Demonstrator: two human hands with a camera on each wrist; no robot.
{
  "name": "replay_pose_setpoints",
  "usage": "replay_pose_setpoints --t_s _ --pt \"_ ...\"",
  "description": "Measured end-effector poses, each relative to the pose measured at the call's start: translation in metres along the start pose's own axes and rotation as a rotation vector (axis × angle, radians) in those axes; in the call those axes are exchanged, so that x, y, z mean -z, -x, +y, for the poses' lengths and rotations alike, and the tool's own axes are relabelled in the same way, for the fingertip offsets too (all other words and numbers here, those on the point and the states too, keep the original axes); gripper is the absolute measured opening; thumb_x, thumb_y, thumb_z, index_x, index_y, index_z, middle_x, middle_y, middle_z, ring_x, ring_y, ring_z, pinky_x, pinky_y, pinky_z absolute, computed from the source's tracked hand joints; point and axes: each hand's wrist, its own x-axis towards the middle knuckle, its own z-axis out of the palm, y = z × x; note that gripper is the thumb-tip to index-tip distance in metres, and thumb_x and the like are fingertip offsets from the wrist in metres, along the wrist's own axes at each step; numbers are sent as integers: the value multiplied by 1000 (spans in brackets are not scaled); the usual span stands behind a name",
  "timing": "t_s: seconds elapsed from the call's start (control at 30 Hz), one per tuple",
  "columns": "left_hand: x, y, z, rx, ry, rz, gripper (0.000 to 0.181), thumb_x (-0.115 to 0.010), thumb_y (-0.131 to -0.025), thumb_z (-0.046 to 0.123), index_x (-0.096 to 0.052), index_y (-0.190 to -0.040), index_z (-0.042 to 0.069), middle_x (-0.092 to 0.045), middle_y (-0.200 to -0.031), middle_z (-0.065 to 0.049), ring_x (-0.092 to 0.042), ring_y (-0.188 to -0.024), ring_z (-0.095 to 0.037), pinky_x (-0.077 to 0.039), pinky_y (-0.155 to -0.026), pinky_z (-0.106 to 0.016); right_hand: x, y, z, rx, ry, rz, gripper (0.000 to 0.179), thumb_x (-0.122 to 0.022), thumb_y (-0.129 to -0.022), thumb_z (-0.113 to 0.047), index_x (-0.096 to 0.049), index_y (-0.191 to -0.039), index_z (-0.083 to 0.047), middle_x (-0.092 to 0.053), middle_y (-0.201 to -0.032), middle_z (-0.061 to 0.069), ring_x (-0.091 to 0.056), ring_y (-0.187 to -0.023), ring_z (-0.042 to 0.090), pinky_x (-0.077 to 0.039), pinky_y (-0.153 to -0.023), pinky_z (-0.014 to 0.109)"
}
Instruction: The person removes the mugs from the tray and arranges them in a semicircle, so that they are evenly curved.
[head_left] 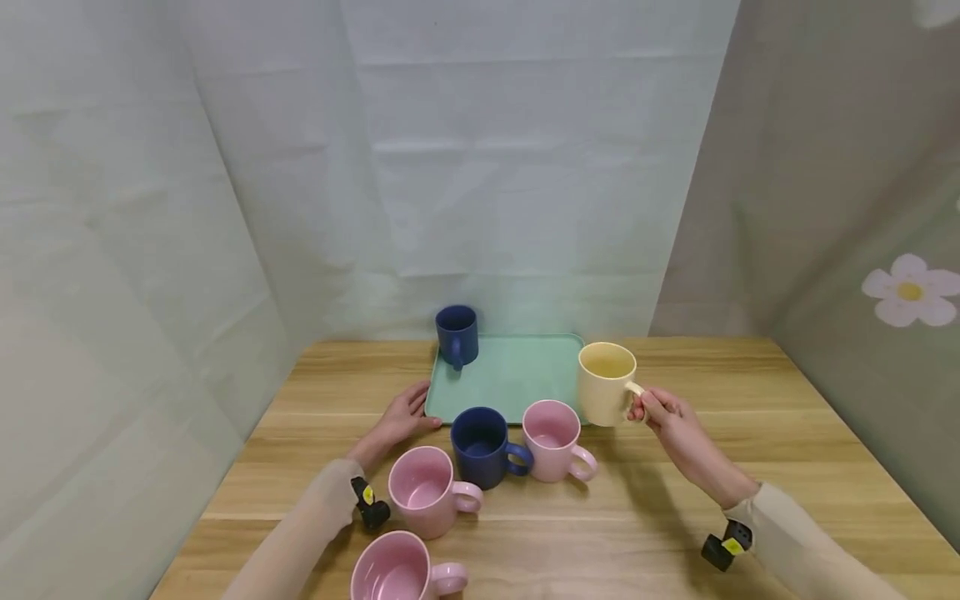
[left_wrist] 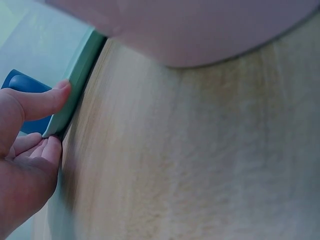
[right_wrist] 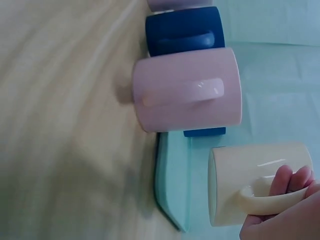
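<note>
My right hand (head_left: pixel 672 421) grips a pale yellow mug (head_left: pixel 606 385) by its handle. In the right wrist view the yellow mug (right_wrist: pixel 260 175) hangs above the table, near the right end of the green tray (right_wrist: pixel 172 185). At the tray's (head_left: pixel 517 375) near left corner is my left hand (head_left: pixel 401 417), thumb on the front rim and fingers round the left side. The left wrist view shows that thumb (left_wrist: pixel 55 97) against the rim. One dark blue mug (head_left: pixel 457 336) stands upright on the tray's back left corner, its handle towards me.
In front of the tray stand a dark blue mug (head_left: pixel 480 450) and a pink mug (head_left: pixel 551 440), side by side. Two more pink mugs, one nearer the middle (head_left: pixel 427 492) and one at the bottom edge (head_left: pixel 397 571), stand beside my left forearm. A pale cloth (head_left: pixel 510 167) hangs behind the table.
</note>
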Motion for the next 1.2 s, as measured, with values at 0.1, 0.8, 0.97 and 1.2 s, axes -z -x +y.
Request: replay_pose_setpoints --t_s 0.1,0.8,0.97,1.2 --pt "1 0 1 5 -2 5 85 -66 -80 -14 -15 -148 -14 -17 -155 -33 -19 -145 -43 -27 -117 -48 5 12 3 -13 18 -11 27 -39 -104 -27 -54 -88 -10 -53 -82 -8 -54 -83 6 -45 -79 19" --pt "4 0 2 -15 4 -2 85 -65 -80 -16 -14 -148 -15 -16 -155 -34 -18 -145 -44 -26 -117 -47 24 58 33 -101 26 -94 26 -41 -104 -21 -59 -91 -8 -58 -83 -9 -57 -86 5 -48 -82 17" --pt "3 -1 2 -23 4 2 85 -65 -79 -15 -14 -147 -15 -17 -155 -34 -19 -144 -44 -26 -117 -48 31 59 38 -97 -28 -255 25 -39 -104 -18 -61 -96 -11 -61 -89 -10 -60 -96 3 -45 -88 10" --pt "1 0 2 12 -25 11 84 -67 -80 -12 -17 -148 -12 -19 -155 -31 -21 -145 -42 -26 -117 -46 38 59 41 -71 -87 -497 24 -37 -104 -9 -60 -98 -7 -64 -101 -6 -61 -100 4 -48 -94 13"
